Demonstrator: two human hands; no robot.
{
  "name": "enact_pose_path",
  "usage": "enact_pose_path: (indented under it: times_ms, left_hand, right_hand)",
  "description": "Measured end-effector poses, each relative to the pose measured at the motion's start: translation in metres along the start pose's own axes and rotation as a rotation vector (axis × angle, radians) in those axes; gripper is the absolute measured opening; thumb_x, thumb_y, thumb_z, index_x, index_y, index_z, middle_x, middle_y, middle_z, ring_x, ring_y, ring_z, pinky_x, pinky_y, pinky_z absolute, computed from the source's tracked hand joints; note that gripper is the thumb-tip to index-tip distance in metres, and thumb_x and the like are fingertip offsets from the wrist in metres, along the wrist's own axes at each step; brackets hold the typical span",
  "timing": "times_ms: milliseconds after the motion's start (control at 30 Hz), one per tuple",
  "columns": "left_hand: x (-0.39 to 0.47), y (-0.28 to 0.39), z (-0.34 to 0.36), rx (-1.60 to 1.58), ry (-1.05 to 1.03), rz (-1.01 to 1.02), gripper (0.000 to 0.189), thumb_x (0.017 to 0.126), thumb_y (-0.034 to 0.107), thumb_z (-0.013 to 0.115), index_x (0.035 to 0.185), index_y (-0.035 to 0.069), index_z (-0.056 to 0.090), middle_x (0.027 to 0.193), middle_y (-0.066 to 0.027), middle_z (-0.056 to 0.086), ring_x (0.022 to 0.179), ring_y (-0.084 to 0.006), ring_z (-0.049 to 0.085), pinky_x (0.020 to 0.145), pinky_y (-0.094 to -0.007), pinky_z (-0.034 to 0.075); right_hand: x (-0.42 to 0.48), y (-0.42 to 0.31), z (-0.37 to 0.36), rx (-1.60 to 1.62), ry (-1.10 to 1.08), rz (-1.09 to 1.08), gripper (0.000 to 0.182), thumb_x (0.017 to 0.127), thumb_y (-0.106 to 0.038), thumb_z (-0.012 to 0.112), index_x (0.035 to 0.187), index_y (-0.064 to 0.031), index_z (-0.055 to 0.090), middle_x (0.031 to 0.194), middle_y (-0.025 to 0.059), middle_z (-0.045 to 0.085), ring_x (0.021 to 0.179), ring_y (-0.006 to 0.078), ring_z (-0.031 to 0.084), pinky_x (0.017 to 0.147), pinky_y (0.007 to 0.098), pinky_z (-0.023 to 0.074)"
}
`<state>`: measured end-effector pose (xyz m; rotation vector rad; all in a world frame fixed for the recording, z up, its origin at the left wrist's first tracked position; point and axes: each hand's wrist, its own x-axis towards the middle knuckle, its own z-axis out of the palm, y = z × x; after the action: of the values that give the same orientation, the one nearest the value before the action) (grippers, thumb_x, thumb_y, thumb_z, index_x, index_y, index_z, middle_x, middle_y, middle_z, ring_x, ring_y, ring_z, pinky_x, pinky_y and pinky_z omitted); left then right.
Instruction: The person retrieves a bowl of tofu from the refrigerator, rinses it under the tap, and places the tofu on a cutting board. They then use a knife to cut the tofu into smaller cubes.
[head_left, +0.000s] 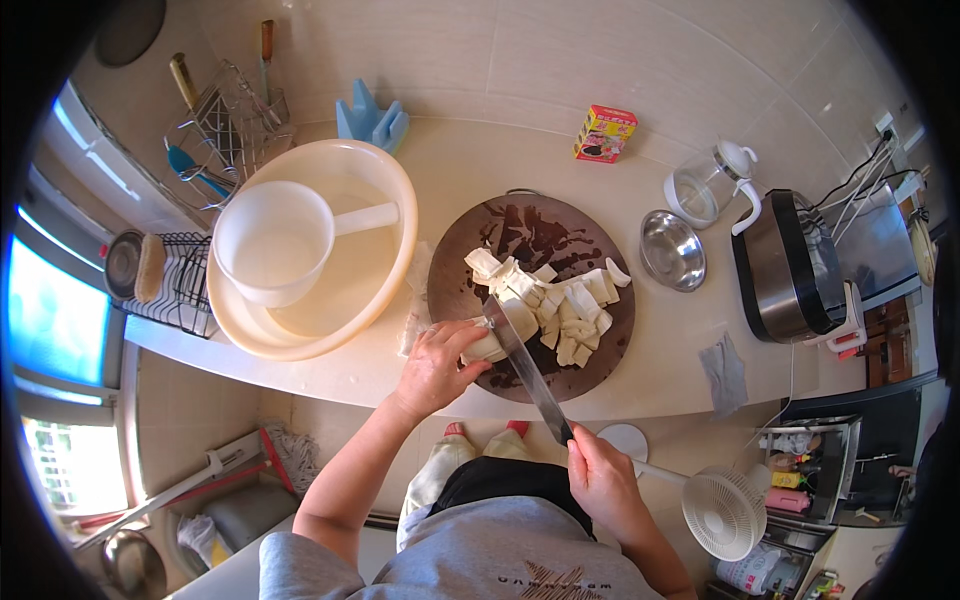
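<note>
My right hand (602, 471) grips the black handle of a long kitchen knife (531, 379). The blade slants up and left over a round dark cutting board (529, 225), its tip end at a pale white block of food (484, 346), perhaps tofu or a peeled vegetable. With fingers curved over that block, my left hand (439, 366) presses it on the board's near left part, just left of the blade. Cut white pieces (577, 311) lie heaped across the middle and right of the board. The board's upper surface looks wet in patches.
Left of the board, a cream basin (409, 217) holds a white handled scoop (274, 244). A steel bowl (673, 251), a glass jug (701, 187) and a steel appliance (784, 262) stand to the right. A red-yellow box (606, 133) and a blue holder (369, 120) are behind. A fan (724, 512) stands below the counter.
</note>
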<state>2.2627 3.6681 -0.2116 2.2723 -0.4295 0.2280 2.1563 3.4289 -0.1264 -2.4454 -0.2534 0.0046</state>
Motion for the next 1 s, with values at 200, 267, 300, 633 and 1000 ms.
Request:
enact_pose_path:
  times_ms: [200, 267, 300, 633, 1000]
  left_hand:
    - [0.003, -0.002, -0.001, 0.021, 0.001, 0.025, 0.042, 0.069, 0.016, 0.077, 0.108, 0.008, 0.063, 0.111, -0.0113, 0.063, 0.104, -0.0308, 0.058, 0.09, -0.041, 0.046]
    - [0.002, -0.002, -0.001, 0.026, 0.003, 0.023, 0.043, 0.068, 0.016, 0.078, 0.107, 0.008, 0.063, 0.11, -0.0113, 0.063, 0.103, -0.0304, 0.059, 0.089, -0.0407, 0.047]
    - [0.002, -0.002, -0.001, 0.024, 0.012, 0.029, 0.043, 0.069, 0.017, 0.078, 0.108, 0.008, 0.062, 0.11, -0.0114, 0.063, 0.103, -0.0307, 0.059, 0.089, -0.0408, 0.047]
    - [0.016, -0.001, -0.011, -0.105, -0.173, -0.266, 0.059, 0.079, 0.035, 0.072, 0.127, 0.008, 0.052, 0.121, -0.019, 0.057, 0.117, -0.0346, 0.051, 0.098, -0.0421, 0.041]
    - [0.03, 0.032, -0.018, -0.038, -0.423, -0.487, 0.084, 0.068, 0.04, 0.074, 0.137, 0.007, 0.039, 0.129, -0.0203, 0.047, 0.123, -0.0337, 0.046, 0.103, -0.0383, 0.038]
  right_hand:
    - [0.015, 0.004, 0.014, -0.007, -0.038, 0.035, 0.018, 0.089, -0.007, 0.056, 0.107, -0.003, 0.058, 0.072, 0.0201, 0.06, 0.065, 0.0386, 0.061, 0.057, 0.0426, 0.0481]
    - [0.02, 0.007, 0.02, -0.025, -0.092, 0.089, 0.017, 0.09, -0.008, 0.056, 0.106, -0.0033, 0.058, 0.071, 0.0202, 0.06, 0.065, 0.0393, 0.061, 0.056, 0.0437, 0.0477]
    - [0.021, 0.008, 0.021, -0.024, -0.088, 0.08, 0.017, 0.09, -0.008, 0.056, 0.106, -0.0035, 0.058, 0.071, 0.0203, 0.061, 0.065, 0.0395, 0.061, 0.056, 0.0442, 0.0475]
    - [0.013, 0.028, 0.025, 0.101, 0.025, -0.052, 0.019, 0.09, -0.005, 0.056, 0.108, -0.0008, 0.06, 0.072, 0.0178, 0.061, 0.06, 0.0317, 0.061, 0.055, 0.0344, 0.0482]
    - [0.005, 0.036, 0.014, 0.306, 0.128, 0.017, 0.025, 0.094, -0.009, 0.052, 0.114, 0.0017, 0.061, 0.065, 0.0052, 0.059, 0.054, 0.0095, 0.058, 0.052, 0.0241, 0.0475]
